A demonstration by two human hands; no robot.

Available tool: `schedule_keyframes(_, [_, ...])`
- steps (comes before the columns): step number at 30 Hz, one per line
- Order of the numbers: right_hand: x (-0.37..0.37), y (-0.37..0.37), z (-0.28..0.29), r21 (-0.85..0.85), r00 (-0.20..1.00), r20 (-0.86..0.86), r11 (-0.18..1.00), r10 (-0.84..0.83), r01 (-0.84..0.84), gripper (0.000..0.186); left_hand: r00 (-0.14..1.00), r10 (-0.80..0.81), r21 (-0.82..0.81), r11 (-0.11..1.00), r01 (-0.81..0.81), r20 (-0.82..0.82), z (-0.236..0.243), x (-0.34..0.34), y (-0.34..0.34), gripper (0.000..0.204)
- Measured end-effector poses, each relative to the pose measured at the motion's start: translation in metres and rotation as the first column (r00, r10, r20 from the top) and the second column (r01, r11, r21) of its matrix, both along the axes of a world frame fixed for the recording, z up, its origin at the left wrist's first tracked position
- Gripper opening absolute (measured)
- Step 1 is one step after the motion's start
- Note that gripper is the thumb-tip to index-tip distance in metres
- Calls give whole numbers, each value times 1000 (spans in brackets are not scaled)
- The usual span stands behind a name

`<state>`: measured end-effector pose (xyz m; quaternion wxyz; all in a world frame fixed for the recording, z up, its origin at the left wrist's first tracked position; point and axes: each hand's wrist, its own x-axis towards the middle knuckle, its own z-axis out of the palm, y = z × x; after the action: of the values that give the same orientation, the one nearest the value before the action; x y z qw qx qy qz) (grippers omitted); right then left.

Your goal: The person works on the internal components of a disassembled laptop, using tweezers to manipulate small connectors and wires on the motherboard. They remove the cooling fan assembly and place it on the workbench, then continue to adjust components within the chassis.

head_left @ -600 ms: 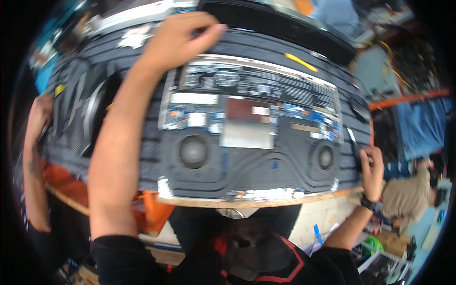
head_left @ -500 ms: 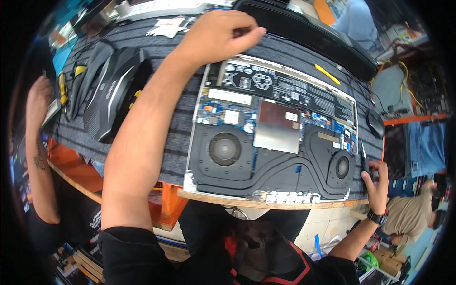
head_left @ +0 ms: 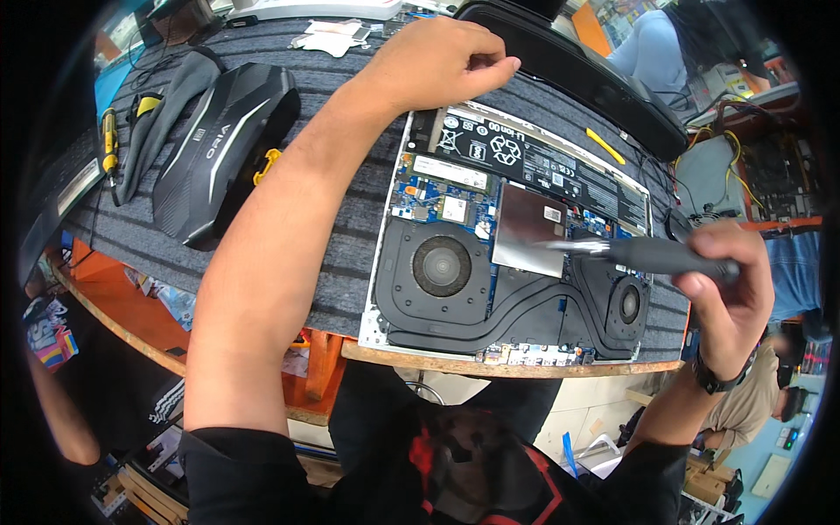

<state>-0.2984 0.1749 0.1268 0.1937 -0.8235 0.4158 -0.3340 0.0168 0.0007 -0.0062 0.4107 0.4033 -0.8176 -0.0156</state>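
Note:
An opened laptop [head_left: 542, 302] lies on the striped grey cloth, its black battery [head_left: 534, 157], two fans and metal plate [head_left: 529, 223] exposed. My right hand [head_left: 731, 284] grips a screwdriver [head_left: 661, 256] by its black handle. The metal shaft, blurred by motion, points left over the plate; I cannot tell whether its tip touches anything. My left hand [head_left: 451, 61] is curled just beyond the laptop's far left corner, thumb stretched to the right. Its fingertips are hidden, so anything inside them cannot be made out.
Left of my forearm are a black box-like case [head_left: 219, 153] and a yellow screwdriver [head_left: 110, 144]. A long black object [head_left: 586, 70] lines the back, with a yellow stick [head_left: 605, 146] before it. The wooden table edge [head_left: 516, 369] runs close to my body. Other people are nearby.
My right hand has lifted the screwdriver from the table's right side and brought it over the laptop. The view has shifted slightly; my left hand keeps its curled pose.

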Motion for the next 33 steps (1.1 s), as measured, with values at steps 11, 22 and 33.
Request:
schedule_keyframes(11, [77, -38, 26, 38, 842, -443, 945, 308, -325, 22, 992, -109, -74, 992, 104, -65, 17, -1, 5, 27])
schedule_keyframes(22, [76, -44, 25, 65, 824, -474, 946, 309, -317, 22, 993, -107, -48, 993, 104, -50, 18, -1, 5, 29])
schedule_keyframes(33, [123, -36, 48, 127, 552, -780, 939, 294, -320, 20, 994, -97, -39, 995, 96, -45, 19, -2, 7, 28])
